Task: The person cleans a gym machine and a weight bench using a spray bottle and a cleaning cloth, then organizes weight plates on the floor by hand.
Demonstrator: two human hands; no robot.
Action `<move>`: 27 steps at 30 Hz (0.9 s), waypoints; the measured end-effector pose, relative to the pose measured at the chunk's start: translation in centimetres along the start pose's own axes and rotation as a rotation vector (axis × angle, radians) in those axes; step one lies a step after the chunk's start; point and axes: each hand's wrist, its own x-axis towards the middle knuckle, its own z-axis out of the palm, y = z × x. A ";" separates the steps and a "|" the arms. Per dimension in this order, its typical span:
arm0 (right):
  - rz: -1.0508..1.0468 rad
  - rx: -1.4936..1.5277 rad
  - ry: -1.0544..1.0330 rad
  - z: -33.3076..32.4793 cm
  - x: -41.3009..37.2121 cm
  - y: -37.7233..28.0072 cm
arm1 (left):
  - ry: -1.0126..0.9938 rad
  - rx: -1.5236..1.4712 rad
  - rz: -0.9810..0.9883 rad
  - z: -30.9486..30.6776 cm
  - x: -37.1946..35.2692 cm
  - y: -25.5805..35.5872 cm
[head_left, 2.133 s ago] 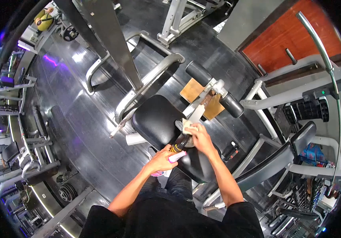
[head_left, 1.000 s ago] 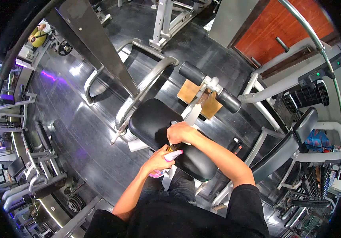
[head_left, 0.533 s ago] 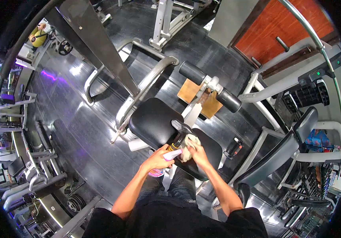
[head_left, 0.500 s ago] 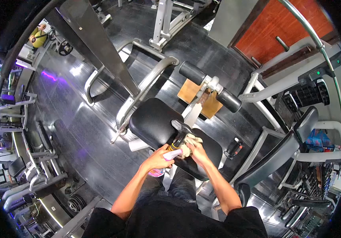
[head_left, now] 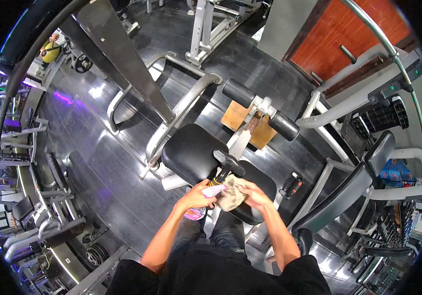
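My left hand (head_left: 196,195) is wrapped round a spray bottle (head_left: 195,213) with a pink and white nozzle and a colourful label. Beside it, my right hand (head_left: 254,193) grips the edge of a crumpled cream cloth (head_left: 231,195). The cloth hangs against a black handle (head_left: 228,163) with a yellow band, which rises between two black padded seats. The larger seat pad (head_left: 191,151) lies ahead of my left hand; the other pad (head_left: 259,184) is partly under my right hand and the cloth.
Two black foam rollers (head_left: 283,125) and a wooden plate (head_left: 235,115) are ahead. Metal machine frames (head_left: 159,137) stand around. At the right is a padded bench (head_left: 334,199), and a small black and red object (head_left: 292,185) lies on the floor. Another person (head_left: 50,51) is far left.
My right hand has moved slightly right and down, and the cloth now hangs more spread out below the handle. My left hand still holds the bottle in nearly the same place.
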 end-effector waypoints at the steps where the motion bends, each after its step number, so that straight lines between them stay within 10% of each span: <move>1: -0.084 -0.007 0.070 -0.3 -0.9 -0.6 | -0.008 0.008 -0.059 -0.1 0.1 -0.1; 10: -0.777 -1.364 0.305 -1.7 8.0 -0.3 | -0.010 0.030 0.033 0.2 -0.4 0.3; 16: -0.575 -1.421 0.034 -2.5 13.8 -4.6 | -0.004 0.069 0.004 0.4 -0.9 1.6; 27: -0.535 -1.438 0.159 -2.9 7.1 -4.2 | 0.001 0.127 0.078 0.5 -1.1 1.5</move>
